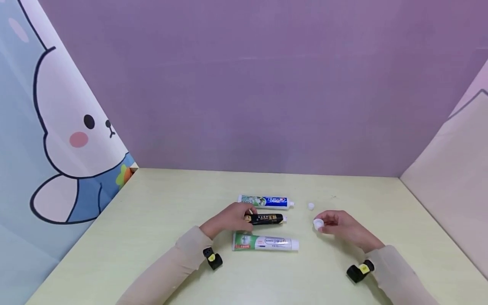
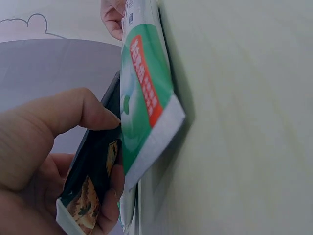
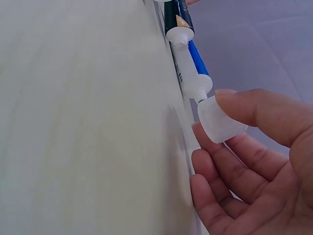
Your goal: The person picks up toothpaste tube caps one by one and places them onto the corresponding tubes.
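Observation:
My left hand (image 1: 235,217) grips a black toothpaste tube (image 1: 267,219) near its crimped end, thumb on one side and fingers curled round the other. The tube's white nozzle points right and is uncapped. My right hand (image 1: 345,228) pinches a white cap (image 1: 318,224) between thumb and fingers, apart from the tube; the cap shows large in the right wrist view. Behind the black tube lies a blue and green toothpaste tube (image 1: 267,201), its nozzle bare. In front lies a green and white toothpaste tube (image 1: 265,242) with its white end to the right.
A small white cap (image 1: 311,206) rests on the pale table (image 1: 190,186), right of the blue tube's nozzle. A purple panel (image 1: 244,93) stands behind the table. Printed cloth with a cartoon animal (image 1: 76,127) hangs at the left, and a pale panel (image 1: 457,169) at the right.

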